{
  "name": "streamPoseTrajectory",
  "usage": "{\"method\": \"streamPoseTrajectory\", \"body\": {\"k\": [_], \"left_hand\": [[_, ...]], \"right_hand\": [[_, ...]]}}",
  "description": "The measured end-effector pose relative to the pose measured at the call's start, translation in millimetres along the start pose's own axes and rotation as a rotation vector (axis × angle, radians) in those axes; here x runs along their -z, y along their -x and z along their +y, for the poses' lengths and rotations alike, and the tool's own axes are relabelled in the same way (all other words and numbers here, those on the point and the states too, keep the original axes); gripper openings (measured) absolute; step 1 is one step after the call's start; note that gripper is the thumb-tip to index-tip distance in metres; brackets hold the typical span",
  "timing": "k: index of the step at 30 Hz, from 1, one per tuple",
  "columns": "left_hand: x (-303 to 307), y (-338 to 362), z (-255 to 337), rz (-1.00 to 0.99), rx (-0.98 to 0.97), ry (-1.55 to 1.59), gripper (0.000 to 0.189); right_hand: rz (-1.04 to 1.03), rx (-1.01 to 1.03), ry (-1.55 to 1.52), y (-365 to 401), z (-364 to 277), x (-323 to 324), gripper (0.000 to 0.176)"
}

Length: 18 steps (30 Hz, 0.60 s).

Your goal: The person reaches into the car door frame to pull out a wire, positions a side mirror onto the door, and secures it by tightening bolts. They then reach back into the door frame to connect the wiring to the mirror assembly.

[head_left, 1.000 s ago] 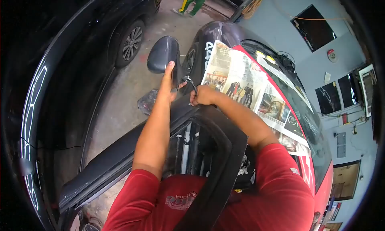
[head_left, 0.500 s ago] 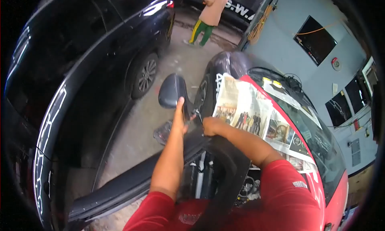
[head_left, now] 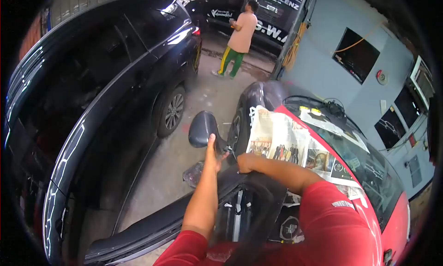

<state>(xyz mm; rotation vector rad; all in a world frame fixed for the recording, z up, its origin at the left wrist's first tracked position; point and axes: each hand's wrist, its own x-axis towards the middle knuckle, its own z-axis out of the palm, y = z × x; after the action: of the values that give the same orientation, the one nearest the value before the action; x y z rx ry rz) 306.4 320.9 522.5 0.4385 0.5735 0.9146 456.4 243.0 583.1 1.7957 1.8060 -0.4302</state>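
Observation:
A dark grey side mirror (head_left: 201, 129) stands out past the front corner of an open car door (head_left: 147, 222). My left hand (head_left: 214, 157) grips it from below, the thumb raised against its housing and the fingers curled toward its base. Close by on the right, my right hand (head_left: 246, 162) is closed at the door's front upper corner. Whatever is inside that fist is hidden. Between the hands, a small metallic part shows near the mirror base, too small to name. Newspaper sheets (head_left: 286, 141) cover the red car panel beyond my right forearm.
A black car (head_left: 106, 90) stands along the left. A person in a peach shirt (head_left: 243, 33) is farther off, before a dark vehicle with white lettering. Beneath the mirror, a clear-looking lamp-like object (head_left: 193, 174) lies low by the door. A grey wall (head_left: 323, 49) runs along the right.
My view has tilted up, so the scene sits lower and more of the background shows. Both hands keep their places at the mirror and the door corner.

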Motion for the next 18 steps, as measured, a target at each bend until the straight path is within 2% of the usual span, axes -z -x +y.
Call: {"method": "streamPoseTrajectory", "body": {"k": [3, 4, 5, 7, 8, 10, 13, 16, 18], "left_hand": [[-7.0, 2.4, 3.0, 0.004, 0.007, 0.003, 0.083], [-8.8, 4.1, 3.5, -0.013, 0.005, 0.005, 0.085], [-10.1, 6.3, 2.7, -0.028, 0.008, 0.004, 0.086], [-11.6, 7.7, 0.9, -0.008, -0.009, -0.01, 0.087], [-12.2, 7.0, 0.3, 0.018, -0.037, -0.015, 0.089], [-8.6, 3.5, -3.5, 0.039, -0.013, -0.016, 0.088], [-1.3, -3.7, -2.3, -0.016, 0.032, -0.015, 0.085], [-6.3, 4.7, 0.6, 0.044, 0.026, -0.07, 0.081], [-4.2, 2.1, -0.8, -0.024, 0.003, -0.099, 0.077]], "right_hand": [[-0.033, -0.032, -0.048, -27.3, 13.6, -18.2, 0.04], [-0.145, -0.046, 0.003, -24.7, 9.0, -6.8, 0.047], [-0.146, -0.05, -0.004, -23.1, 6.7, 1.5, 0.047], [-0.294, -0.072, 0.058, -21.9, 7.3, 8.8, 0.046], [-0.298, -0.076, 0.056, -23.2, 7.8, 4.3, 0.046], [-0.075, 0.007, 0.076, -20.0, 2.0, -5.5, 0.042], [-0.094, 0.047, 0.141, -19.0, -0.5, -3.9, 0.039], [-0.06, 0.041, 0.208, -24.3, -6.5, -4.6, 0.037], [-0.097, 0.05, 0.207, -51.0, 1.5, -16.8, 0.035]]}}
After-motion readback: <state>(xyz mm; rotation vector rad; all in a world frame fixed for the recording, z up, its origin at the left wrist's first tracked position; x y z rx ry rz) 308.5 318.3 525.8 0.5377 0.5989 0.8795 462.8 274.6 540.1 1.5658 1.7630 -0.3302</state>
